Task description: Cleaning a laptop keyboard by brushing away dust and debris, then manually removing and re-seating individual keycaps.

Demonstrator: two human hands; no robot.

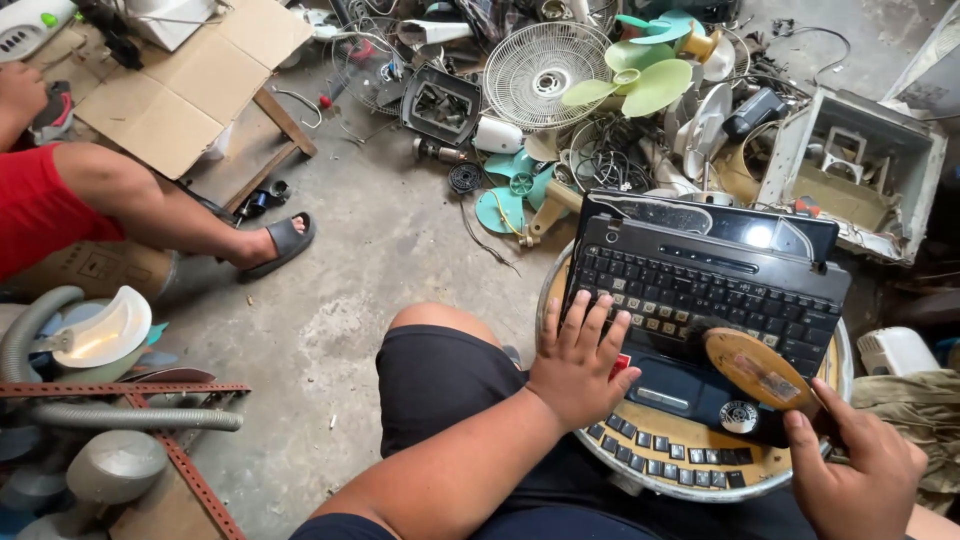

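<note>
While my left hand (577, 362) is pressing flat, fingers spread, on the black laptop (700, 300) lying across the round metal basin (700, 488), my right hand (860, 470) is gripping a wooden-backed brush (755, 368) against the keyboard. I judge short, light strokes are working best, holding the laptop steady.

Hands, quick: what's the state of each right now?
Left hand: open, fingers spread flat on the laptop keyboard.
Right hand: closed around the handle of a wooden brush resting on the laptop.
</note>
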